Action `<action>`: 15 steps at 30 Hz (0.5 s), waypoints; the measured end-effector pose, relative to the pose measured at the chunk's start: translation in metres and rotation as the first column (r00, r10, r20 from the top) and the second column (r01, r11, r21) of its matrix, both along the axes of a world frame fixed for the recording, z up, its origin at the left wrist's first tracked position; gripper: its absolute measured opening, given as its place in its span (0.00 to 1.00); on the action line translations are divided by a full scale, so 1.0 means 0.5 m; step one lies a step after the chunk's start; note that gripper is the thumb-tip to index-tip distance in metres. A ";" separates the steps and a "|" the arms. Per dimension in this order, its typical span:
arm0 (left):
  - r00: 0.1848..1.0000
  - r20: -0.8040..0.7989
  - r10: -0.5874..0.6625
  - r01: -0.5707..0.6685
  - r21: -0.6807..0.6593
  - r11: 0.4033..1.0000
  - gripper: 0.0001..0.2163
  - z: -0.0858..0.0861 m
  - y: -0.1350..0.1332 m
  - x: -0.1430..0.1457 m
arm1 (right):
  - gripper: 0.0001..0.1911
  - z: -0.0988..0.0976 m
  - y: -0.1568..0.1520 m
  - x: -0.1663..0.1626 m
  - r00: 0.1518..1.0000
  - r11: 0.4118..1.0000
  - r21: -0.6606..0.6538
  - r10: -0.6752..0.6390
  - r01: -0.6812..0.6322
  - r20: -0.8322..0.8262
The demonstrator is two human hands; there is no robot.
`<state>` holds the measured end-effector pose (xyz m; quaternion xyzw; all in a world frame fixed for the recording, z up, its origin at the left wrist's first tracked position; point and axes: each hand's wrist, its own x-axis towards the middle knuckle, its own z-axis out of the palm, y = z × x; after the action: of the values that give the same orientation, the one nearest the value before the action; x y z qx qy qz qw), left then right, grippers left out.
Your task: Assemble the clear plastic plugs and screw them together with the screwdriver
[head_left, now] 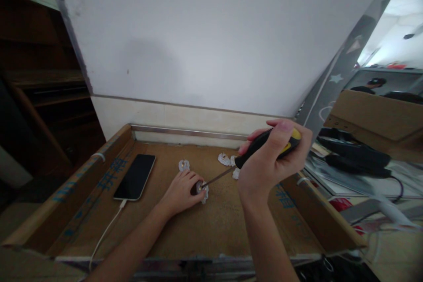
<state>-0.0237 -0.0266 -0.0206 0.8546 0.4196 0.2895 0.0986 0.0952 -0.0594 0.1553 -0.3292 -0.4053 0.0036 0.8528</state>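
My right hand is closed round the black and yellow handle of a screwdriver. Its thin shaft slants down to the left, and the tip meets the middle of a small round piece with a clear, wavy-edged rim. My left hand grips that piece by its side, fingers curled over a dark part of it, low over the cardboard. Just beyond the left fingers lies a similar clear scalloped piece with a small metal stem. Several more such pieces lie farther right, partly hidden by my right hand.
The work surface is a cardboard tray with raised sides, against a white wall. A phone with a white cable lies at its left. To the right are a dark device, cables and a cardboard box; a person is farther back.
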 end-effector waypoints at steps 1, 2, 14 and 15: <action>1.000 0.002 -0.001 0.001 -0.001 1.000 0.08 0.000 0.000 0.001 | 0.11 0.001 0.006 0.005 0.999 0.999 -0.006 0.032 -0.032 0.009; 1.000 0.004 -0.001 0.001 -0.001 1.000 0.08 0.001 -0.001 0.001 | 0.11 0.004 0.013 0.010 0.997 0.997 -0.024 0.073 -0.073 0.031; 1.000 -0.004 0.009 -0.009 -0.019 1.000 0.14 -0.004 0.002 0.002 | 0.11 0.102 -0.009 0.051 0.510 0.910 -0.329 0.163 0.252 0.844; 1.000 -0.002 0.009 -0.009 -0.018 1.000 0.13 -0.003 0.002 0.003 | 0.11 0.108 -0.011 0.056 0.493 0.912 -0.363 0.232 0.189 0.839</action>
<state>-0.0221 -0.0257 -0.0224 0.8522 0.4261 0.2850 0.1047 0.1230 -0.0651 0.2092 -0.4508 -0.7725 -0.0672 0.4421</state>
